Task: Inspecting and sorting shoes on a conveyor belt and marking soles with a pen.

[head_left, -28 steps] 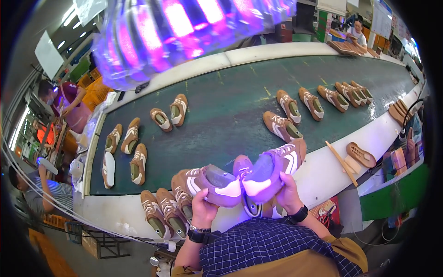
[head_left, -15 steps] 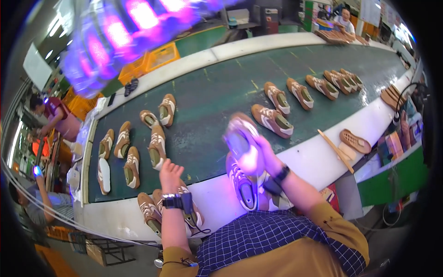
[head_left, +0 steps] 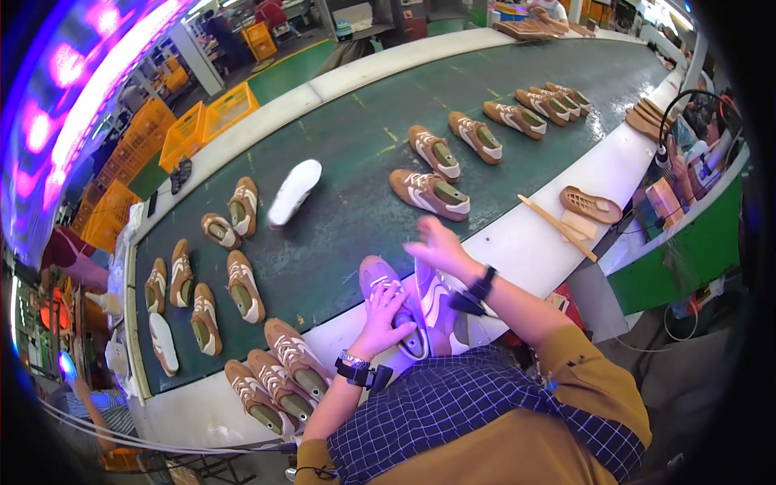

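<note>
My left hand (head_left: 383, 317) rests over the laces of a brown shoe (head_left: 414, 343) with white stripes, at the near edge of the work surface. Its fingers are spread and its thumb stands apart, near the shoe's opening. A second brown shoe (head_left: 437, 317) stands right beside it under violet light. Above that one hovers my right hand (head_left: 439, 244), fingers apart, holding nothing. On the green belt, farther left, a shoe lies with its white sole (head_left: 295, 192) facing up. Three brown shoes (head_left: 275, 380) stand in a row left of my left forearm.
Several brown shoes (head_left: 204, 318) stand on the belt (head_left: 339, 218) at left, and more (head_left: 428, 194) run toward the far right. A wooden stick (head_left: 558, 228) and a perforated brown piece (head_left: 590, 204) lie on the white ledge. Yellow crates (head_left: 229, 111) stand beyond the belt.
The shoe that was in my right hand is gone from it, and a sole-up shoe now lies on the belt. My left hand has moved right onto a near shoe. The view has shifted.
</note>
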{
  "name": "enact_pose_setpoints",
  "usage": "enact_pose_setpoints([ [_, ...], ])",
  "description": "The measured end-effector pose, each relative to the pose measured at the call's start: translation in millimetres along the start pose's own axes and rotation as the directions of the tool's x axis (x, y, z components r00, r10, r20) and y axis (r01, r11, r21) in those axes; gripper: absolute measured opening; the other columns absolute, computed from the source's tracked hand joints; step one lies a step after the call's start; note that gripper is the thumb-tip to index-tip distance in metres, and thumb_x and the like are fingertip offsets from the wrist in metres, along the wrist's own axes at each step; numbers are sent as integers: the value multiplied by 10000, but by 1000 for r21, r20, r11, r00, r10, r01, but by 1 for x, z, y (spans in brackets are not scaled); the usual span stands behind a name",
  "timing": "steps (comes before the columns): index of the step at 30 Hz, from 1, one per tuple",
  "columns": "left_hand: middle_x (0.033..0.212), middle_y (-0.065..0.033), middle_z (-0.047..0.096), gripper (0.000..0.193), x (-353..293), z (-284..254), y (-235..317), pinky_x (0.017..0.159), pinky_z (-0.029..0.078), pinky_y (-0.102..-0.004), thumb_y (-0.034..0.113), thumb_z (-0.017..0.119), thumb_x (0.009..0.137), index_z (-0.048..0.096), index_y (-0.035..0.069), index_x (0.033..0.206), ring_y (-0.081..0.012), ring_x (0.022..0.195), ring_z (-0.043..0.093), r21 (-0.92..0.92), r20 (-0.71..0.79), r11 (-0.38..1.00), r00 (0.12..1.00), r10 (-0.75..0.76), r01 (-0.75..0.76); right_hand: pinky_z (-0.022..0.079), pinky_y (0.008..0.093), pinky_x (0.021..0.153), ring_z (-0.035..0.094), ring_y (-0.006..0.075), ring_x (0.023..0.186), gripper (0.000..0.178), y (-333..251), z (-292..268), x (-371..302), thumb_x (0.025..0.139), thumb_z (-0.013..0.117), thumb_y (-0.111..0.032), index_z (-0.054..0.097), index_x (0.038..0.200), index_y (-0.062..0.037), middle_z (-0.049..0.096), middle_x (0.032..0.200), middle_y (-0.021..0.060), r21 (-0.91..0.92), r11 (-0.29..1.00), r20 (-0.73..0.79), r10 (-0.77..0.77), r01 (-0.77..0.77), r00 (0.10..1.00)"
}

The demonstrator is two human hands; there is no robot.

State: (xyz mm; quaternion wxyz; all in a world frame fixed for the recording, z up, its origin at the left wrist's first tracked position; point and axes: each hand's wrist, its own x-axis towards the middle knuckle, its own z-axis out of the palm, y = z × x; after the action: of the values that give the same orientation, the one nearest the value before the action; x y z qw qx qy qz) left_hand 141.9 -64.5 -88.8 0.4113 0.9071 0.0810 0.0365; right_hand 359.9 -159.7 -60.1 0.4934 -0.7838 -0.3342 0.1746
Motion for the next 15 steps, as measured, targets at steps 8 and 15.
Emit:
enact_pose_setpoints([
  [8, 1291, -179, 467, 764, 7, -1, 14, 1061, 210, -569, 395, 713, 616, 493, 140, 1302, -426, 1267, 303, 217, -45, 975, 997, 59, -48, 458, 380, 883, 577, 328, 1026, 887, 47, -26, -130, 606, 789, -523, 464, 1182, 67, 570, 1106, 247, -83, 949, 262, 316, -305, 912],
  [15, 1152, -165, 532, 618, -32, -23, 3, 1009, 331, -473, 256, 676, 586, 547, 78, 1164, -384, 1160, 399, 234, -159, 972, 987, 11, 27, 472, 393, 816, 597, 326, 874, 735, 0, 26, -114, 562, 832, -398, 520, 1066, 37, 588, 923, 201, -167, 984, -17, 59, -61, 998],
])
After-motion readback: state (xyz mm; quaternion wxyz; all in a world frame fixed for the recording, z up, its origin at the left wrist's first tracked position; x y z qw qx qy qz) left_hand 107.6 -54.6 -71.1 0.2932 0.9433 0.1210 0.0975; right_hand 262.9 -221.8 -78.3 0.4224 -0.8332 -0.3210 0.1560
